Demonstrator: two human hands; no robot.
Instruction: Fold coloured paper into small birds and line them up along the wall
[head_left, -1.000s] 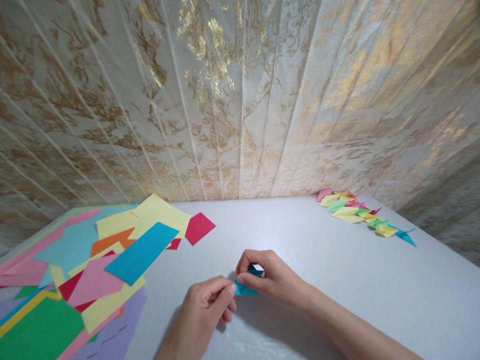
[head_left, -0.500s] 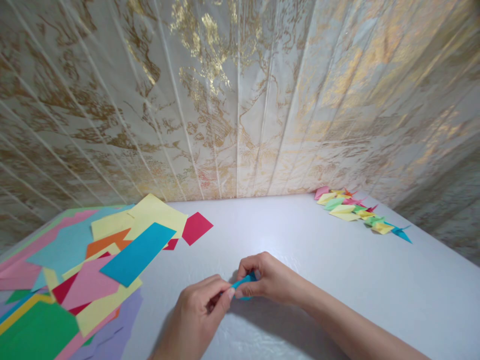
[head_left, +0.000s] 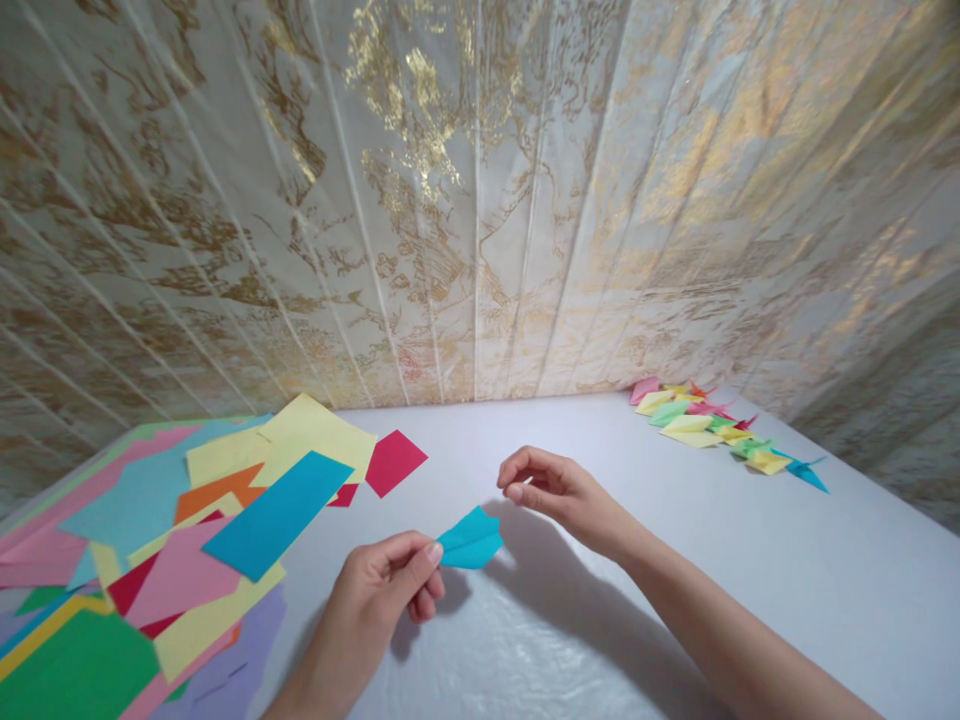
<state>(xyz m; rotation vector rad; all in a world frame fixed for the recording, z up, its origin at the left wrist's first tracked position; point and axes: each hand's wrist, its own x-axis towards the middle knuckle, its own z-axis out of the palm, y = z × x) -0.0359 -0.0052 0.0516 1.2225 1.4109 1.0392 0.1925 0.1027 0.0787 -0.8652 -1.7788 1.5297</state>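
A small folded piece of blue paper (head_left: 472,540) is pinched at its left tip by my left hand (head_left: 397,580), thumb on top. Its wider end fans out to the right, with a crease along the middle, just above the table. My right hand (head_left: 551,492) is up and to the right of the paper, apart from it. Its fingers are curled and a gap shows between them and the thumb, with nothing held there.
On the left, coloured paper sheets lie in an overlapping heap, a blue rectangle (head_left: 277,515) on top. A red paper piece (head_left: 396,462) lies beside it. Several folded paper figures (head_left: 690,430) line the far right of the white table (head_left: 750,570). A patterned curtain (head_left: 480,250) hangs behind.
My right hand has let go of the blue paper and moved up and to the right. My left hand has shifted slightly left, still pinching the paper, which now shows its wide end.
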